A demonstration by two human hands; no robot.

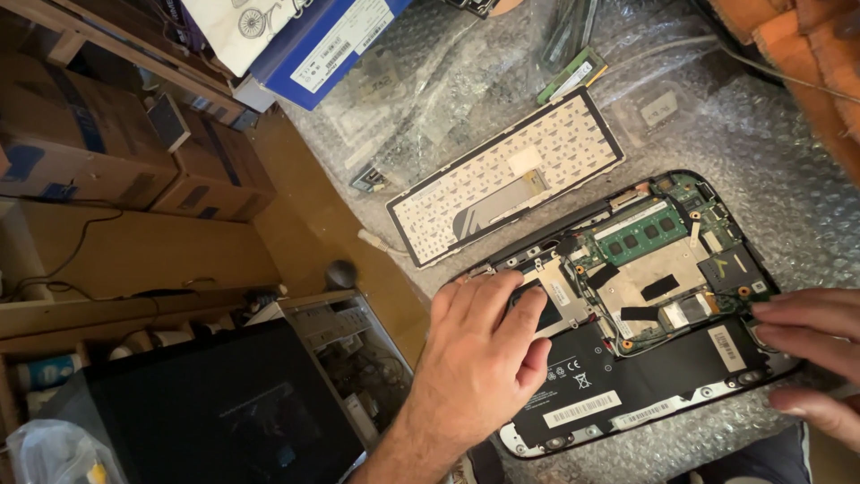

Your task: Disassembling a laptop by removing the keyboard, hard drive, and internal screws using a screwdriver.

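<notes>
An opened laptop base [627, 305] lies on bubble wrap, its green circuit board [667, 242] and flat black battery [618, 376] exposed. My left hand [479, 354] rests on the base's left part, fingers spread over a silver drive-like part [560, 296] and the battery's edge. It holds nothing I can make out. My right hand [811, 345] is at the base's right edge, its fingertips touching the rim near the board; only the fingers show. A detached keyboard [506, 175] lies face down just beyond the base.
Bubble wrap [735, 134] covers the work surface. A green memory stick [573, 73] and a blue box [327, 40] lie at the back. Cardboard boxes [81, 134], wooden shelving and an open computer case [340, 341] are below on the left. Orange fabric [806, 54] is at top right.
</notes>
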